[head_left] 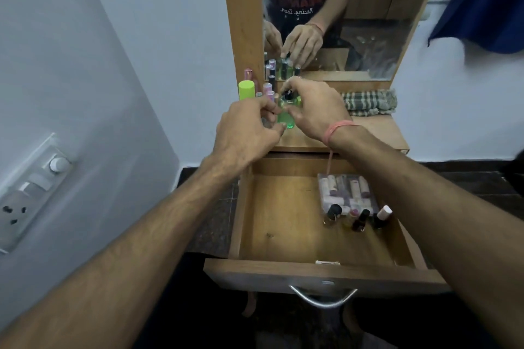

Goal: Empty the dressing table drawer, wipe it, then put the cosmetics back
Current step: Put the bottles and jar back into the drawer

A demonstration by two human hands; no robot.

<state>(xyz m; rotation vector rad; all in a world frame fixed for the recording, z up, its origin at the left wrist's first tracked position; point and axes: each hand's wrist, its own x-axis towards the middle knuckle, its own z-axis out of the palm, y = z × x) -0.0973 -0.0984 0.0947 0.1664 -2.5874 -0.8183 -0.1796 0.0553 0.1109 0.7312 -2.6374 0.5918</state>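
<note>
The wooden drawer (283, 272) stands pulled open below the dressing table top (380, 133). In its back right corner lie a clear pouch of cosmetics (347, 190) and several small nail polish bottles (360, 218). On the table top's left side stand several bottles, among them one with a lime-green cap (246, 89). My right hand (314, 108) grips a green glass bottle (286, 117) with a black cap. My left hand (243, 127) is closed beside it on a small bottle that my fingers mostly hide.
A folded checked cloth (368, 102) lies at the back right of the table top. The mirror (340, 14) rises behind it. A wall switch panel (31, 190) is at the left. The drawer's metal handle (323, 297) juts toward me.
</note>
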